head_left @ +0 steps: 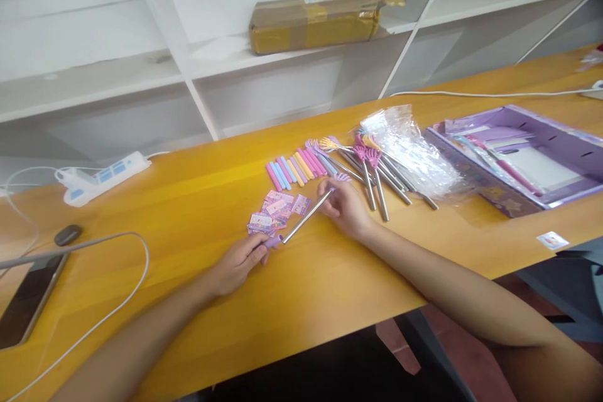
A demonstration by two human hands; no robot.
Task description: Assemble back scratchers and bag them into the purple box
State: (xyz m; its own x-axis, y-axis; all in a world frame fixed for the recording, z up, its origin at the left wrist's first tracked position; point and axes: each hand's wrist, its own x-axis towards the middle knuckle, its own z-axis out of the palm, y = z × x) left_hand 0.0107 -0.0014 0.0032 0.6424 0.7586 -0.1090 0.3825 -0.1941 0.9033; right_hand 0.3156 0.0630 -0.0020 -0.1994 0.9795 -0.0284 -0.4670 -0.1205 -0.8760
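Note:
My left hand (244, 262) is closed around a short purple sleeve (273, 242). In my right hand (346, 207) is a back scratcher (307, 217) with a silver rod, its purple claw head showing past my fingers. The rod's free end is right by the sleeve's mouth; I cannot tell whether they touch. Beyond my hands lies a row of pink, blue, yellow and purple sleeves (294, 168). Small printed cards (273, 210) are piled just past my left hand. More back scratchers (372, 166) with pink, yellow and purple heads lie right of my right hand.
Clear plastic bags (412, 151) lie beside a purple box (522, 201) holding wrapped items. A white power strip (107, 177), a phone (31, 298), a black earbud case (68, 235) and loose cables are at left. A taped parcel (315, 22) rests on the shelf behind.

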